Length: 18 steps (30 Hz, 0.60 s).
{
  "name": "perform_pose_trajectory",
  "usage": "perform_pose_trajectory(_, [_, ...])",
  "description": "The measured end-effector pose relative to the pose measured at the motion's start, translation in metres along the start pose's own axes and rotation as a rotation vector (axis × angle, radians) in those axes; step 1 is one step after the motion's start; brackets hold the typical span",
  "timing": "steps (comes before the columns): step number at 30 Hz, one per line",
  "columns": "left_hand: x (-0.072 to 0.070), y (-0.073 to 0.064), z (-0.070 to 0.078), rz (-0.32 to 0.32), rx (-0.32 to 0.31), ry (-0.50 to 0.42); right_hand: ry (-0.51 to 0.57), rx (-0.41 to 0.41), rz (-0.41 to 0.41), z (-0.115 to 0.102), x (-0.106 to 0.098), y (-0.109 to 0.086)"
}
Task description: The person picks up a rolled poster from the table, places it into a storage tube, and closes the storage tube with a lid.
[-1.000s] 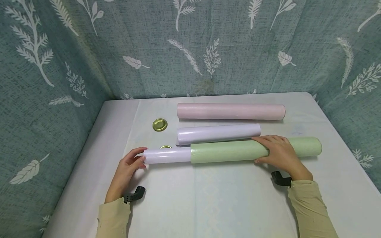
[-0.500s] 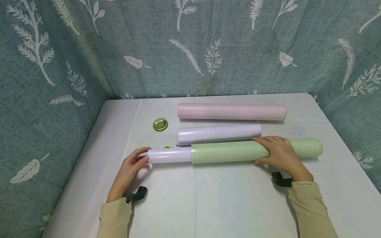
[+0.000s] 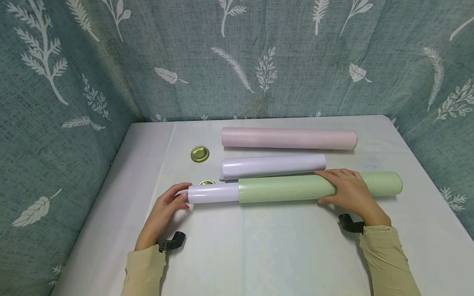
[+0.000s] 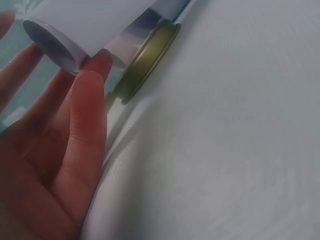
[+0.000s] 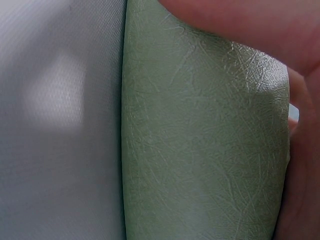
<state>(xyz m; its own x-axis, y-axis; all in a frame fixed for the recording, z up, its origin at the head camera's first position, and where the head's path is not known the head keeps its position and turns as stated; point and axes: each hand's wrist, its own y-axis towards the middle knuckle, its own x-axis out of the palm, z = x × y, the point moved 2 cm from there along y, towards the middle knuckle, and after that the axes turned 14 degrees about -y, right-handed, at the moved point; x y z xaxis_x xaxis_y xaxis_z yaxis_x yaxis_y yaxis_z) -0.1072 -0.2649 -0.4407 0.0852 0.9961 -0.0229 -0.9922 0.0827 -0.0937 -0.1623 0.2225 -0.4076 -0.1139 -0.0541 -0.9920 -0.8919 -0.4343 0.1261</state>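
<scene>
A glossy pale lilac-white paper roll sticks out of the left end of a thicker light green tube. My left hand pinches the roll's free end. In the left wrist view, thumb and fingers are at the rim of the hollow roll. The roll's other end is hidden inside the green tube. My right hand spans the green tube right of its middle, thumb on the near side and fingers over the far side. The right wrist view shows the tube's creased green surface under that hand.
Behind the green tube lies a second pale lilac roll, close along it. Farther back is a pink tube. A gold jar lid lies at the back left; another gold lid is partly hidden behind the inner roll. Patterned curtains surround the white table.
My left hand has moved right along with the lilac-white roll, so a shorter length shows outside the green tube. The right hand and green tube have stayed nearly still.
</scene>
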Motion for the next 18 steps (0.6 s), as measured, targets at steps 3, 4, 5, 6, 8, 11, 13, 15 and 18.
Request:
perform_pose_trajectory(3, [0.0011, 0.0004, 0.0002, -0.02, 0.007, -0.002, 0.0, 0.008, -0.003, -0.0001, -0.0003, 0.0001])
perform_pose_trajectory(4, [0.0013, 0.0004, 0.0001, -0.026, 0.01, -0.002, 0.002, 0.01, -0.005, 0.0, -0.0002, 0.0003])
perform_pose_trajectory(5, [0.0016, 0.0006, 0.0, -0.033, 0.013, -0.003, 0.003, 0.01, -0.006, 0.0, -0.0003, 0.0004])
perform_pose_trajectory(6, [0.0017, 0.0008, -0.0004, -0.04, 0.015, -0.004, 0.002, 0.012, -0.007, 0.0001, -0.0004, 0.0006])
perform_pose_trajectory(8, [0.002, 0.0008, -0.0006, -0.053, 0.023, -0.004, 0.001, 0.013, -0.011, 0.0001, -0.0002, 0.0008])
perform_pose_trajectory(11, [0.0022, 0.0007, -0.0007, -0.063, 0.029, -0.007, -0.002, 0.014, -0.015, -0.0002, -0.0003, 0.0008])
perform_pose_trajectory(13, [0.0024, 0.0004, -0.0003, -0.061, 0.025, -0.005, -0.003, 0.015, -0.018, -0.0004, -0.0005, 0.0008])
perform_pose_trajectory(15, [0.0027, 0.0005, -0.0001, -0.061, 0.014, -0.001, -0.003, 0.016, -0.018, -0.0006, -0.0007, 0.0007])
perform_pose_trajectory(18, [0.0036, 0.0005, -0.0004, -0.066, 0.009, 0.003, -0.003, 0.014, -0.018, -0.0007, -0.0007, 0.0006])
